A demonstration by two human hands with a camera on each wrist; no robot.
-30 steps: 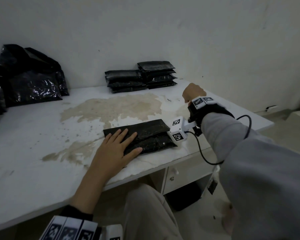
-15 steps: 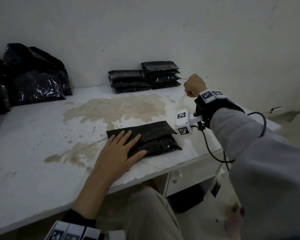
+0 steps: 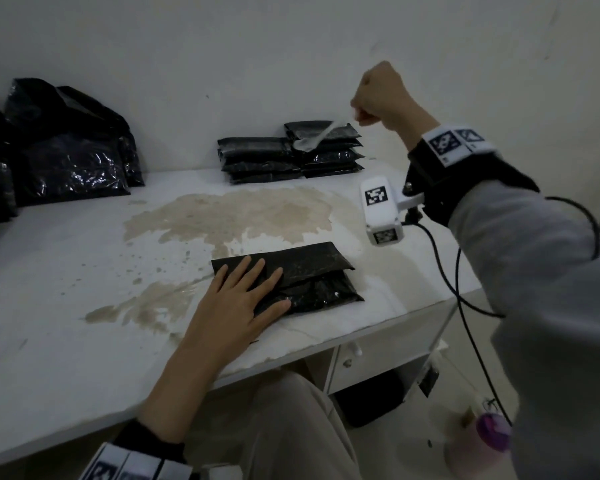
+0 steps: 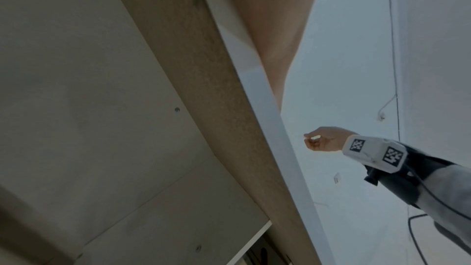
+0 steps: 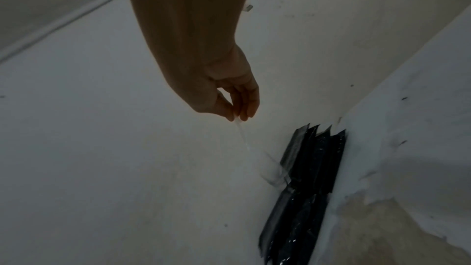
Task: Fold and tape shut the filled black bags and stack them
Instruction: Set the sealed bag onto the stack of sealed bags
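Note:
A folded black bag (image 3: 305, 271) lies near the front edge of the white table (image 3: 66, 323). My left hand (image 3: 236, 299) presses flat on its left half, fingers straight and spread. My right hand (image 3: 381, 95) is raised above the table's right side, pinching a strip of clear tape (image 3: 317, 136) that hangs down to the left. The right wrist view shows thumb and fingertips (image 5: 238, 112) pinching the tape (image 5: 244, 140). Two stacks of taped black bags (image 3: 288, 150) stand against the back wall.
Large shiny black bags (image 3: 66, 150) lean on the wall at the far left. A brown stain (image 3: 229, 216) covers the table's middle. A small drawer unit (image 3: 378, 362) stands under the table at the right, by my knee (image 3: 291, 427).
My right hand has risen from the table's right side to well above it, lifting the clear tape strip. The left hand stays flat on the folded bag.

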